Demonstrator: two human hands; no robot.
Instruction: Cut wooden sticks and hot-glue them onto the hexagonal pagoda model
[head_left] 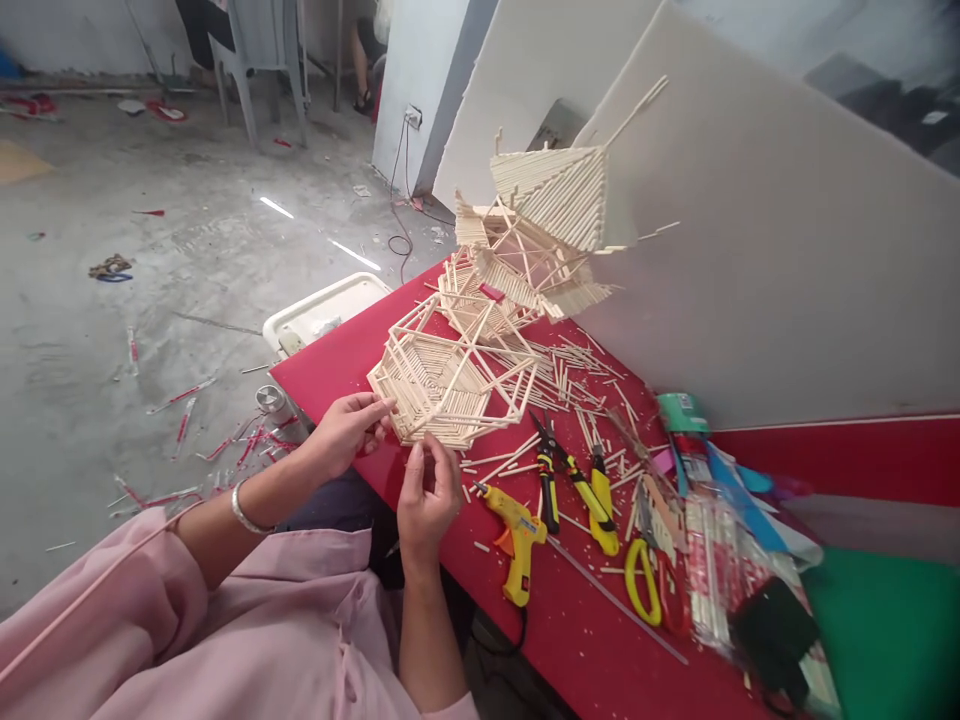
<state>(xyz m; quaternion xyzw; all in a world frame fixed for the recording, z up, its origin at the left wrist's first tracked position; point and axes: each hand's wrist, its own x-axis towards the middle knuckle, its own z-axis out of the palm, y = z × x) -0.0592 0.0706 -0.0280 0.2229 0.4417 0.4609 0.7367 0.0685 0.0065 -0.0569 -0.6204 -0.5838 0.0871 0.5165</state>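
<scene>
A lattice frame of thin wooden sticks (450, 385), with a many-sided floor of closely laid sticks, lies near the left front edge of the red table. My left hand (351, 432) pinches its left rim between thumb and fingertips. At the near rim, my right hand (429, 492) is closed, thumb and forefinger together on the edge; the exact contact is partly hidden by the fingers. Behind the frame stands a taller stick model (555, 195) with slatted, roof-like panels. A yellow glue gun (517, 540) lies to the right of my right hand.
Loose sticks (577, 375), pliers (549, 475), a yellow-handled cutter (600, 500) and scissors (643, 580) lie on the red table (465, 545). Bagged sticks (712, 570) and a green can (682, 412) are at right. White boards (750, 250) stand behind. Wrappers (259, 440) litter the floor.
</scene>
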